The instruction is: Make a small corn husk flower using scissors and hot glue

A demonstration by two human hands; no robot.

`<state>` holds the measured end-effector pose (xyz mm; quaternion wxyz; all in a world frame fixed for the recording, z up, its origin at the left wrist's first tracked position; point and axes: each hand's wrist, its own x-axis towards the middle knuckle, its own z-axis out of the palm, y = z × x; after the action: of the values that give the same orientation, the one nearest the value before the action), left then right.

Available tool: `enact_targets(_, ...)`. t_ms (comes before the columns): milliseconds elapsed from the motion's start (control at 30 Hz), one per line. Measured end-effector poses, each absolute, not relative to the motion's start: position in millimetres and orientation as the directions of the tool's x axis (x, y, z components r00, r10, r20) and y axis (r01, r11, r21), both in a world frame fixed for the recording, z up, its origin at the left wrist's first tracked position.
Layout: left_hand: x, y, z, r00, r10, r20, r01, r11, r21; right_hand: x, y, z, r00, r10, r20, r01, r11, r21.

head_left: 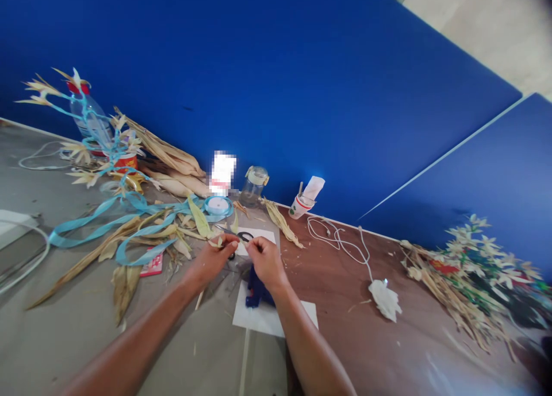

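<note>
My left hand and my right hand meet over the middle of the table, fingertips pinched close together. A small pale green piece of corn husk shows at my left fingers. What my right fingers pinch is too small to make out. Just beyond the fingertips are scissors with black handles, partly hidden, by a sheet of white paper. Below my right hand a dark blue tool, partly covered by the forearm, rests on another white sheet.
Left lie light blue ribbon, a ribbon spool and dried corn husks. Husk flowers stand before a plastic bottle. Behind are a glass jar and paper cup. Right are a white cable and more husk flowers.
</note>
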<state>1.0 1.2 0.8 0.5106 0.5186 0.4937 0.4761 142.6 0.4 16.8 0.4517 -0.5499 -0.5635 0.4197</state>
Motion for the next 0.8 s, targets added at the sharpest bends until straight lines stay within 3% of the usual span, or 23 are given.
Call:
enact_targets(133, 2.9, 1.5, -1.0, 0.049, 0.994, -0.096, -0.21, 0.104, 0.972, 146.1, 4.2, 20.8, -0.147, 0.98, -0.134, -0.251, -0.168, -0.953)
enact_targets(200, 3.2, 2.5, -2.8, 0.093, 0.991, -0.093, -0.259, 0.115, 0.959, 146.9, 4.7, 21.9, -0.269, 0.948, -0.169, -0.364, -0.262, -0.894)
enact_targets(533, 2.0, -2.5, 5.3, 0.135, 0.991, -0.011, -0.106, 0.025, 0.994, 147.0, 3.8, 13.3, -0.52, 0.814, -0.258, -0.481, -0.529, -0.7)
enact_targets(800, 0.8, -5.5, 6.0, 0.201, 0.979, -0.034, -0.12, 0.059, 0.991, 140.3, 1.1, 9.1, -0.562, 0.769, -0.305, -0.415, -0.581, -0.701)
